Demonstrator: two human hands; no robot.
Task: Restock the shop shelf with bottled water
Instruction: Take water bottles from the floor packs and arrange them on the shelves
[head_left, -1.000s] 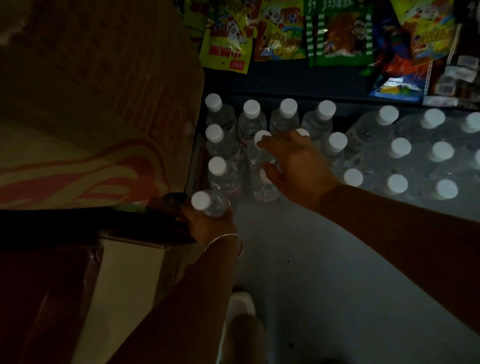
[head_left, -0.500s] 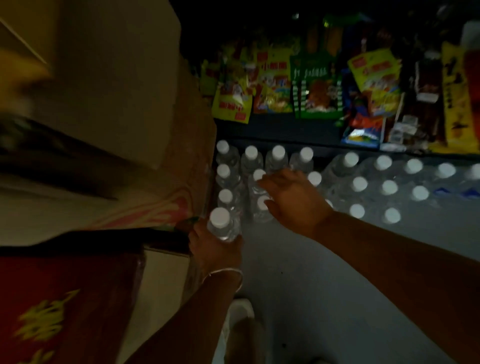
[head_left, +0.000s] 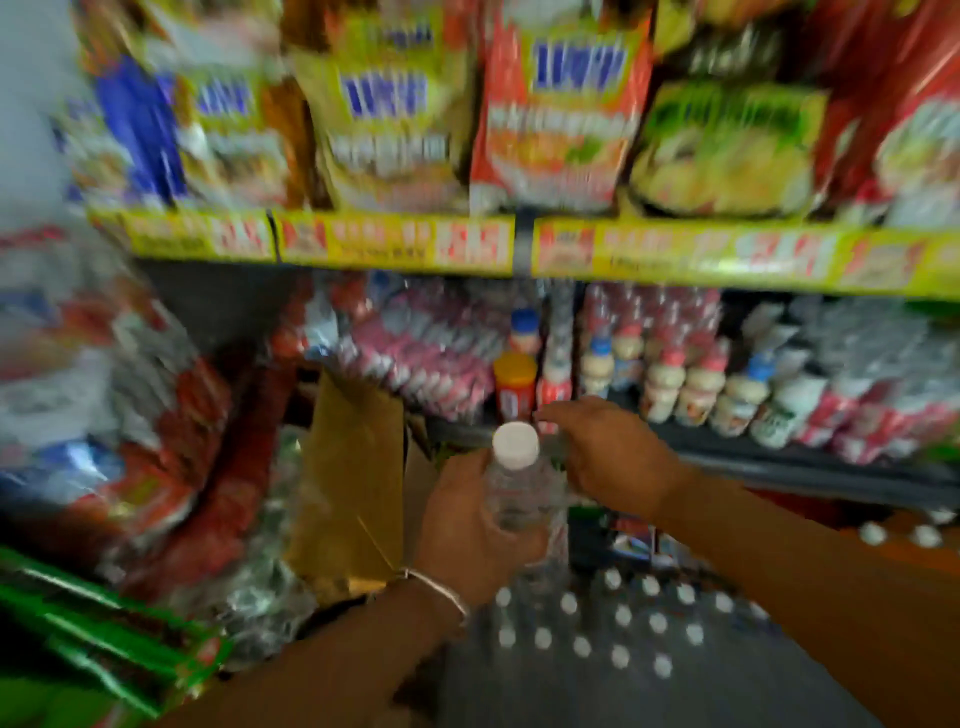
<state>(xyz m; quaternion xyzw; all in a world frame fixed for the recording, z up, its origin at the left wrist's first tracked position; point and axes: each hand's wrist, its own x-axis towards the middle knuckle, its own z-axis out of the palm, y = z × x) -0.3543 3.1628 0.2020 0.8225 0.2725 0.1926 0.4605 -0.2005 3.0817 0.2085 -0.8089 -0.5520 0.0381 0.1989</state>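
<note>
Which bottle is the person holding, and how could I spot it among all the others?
Start at the yellow price strip along the upper shelf edge and drop to the two hands below its middle. The water bottle stands upright in the left hand. Unlike the capped bottles below, its white cap looms large, lifted clear.

A clear, glossy plastic water bottle (head_left: 519, 499) with a smooth matt white plastic cap (head_left: 515, 445) sits at the centre of the frame. Left of it stands a matt brown cardboard flap (head_left: 353, 467). Shiny plastic snack bags (head_left: 561, 119) fill the upper frame, and a thin polished metal bangle (head_left: 441, 592) lies below centre.
</note>
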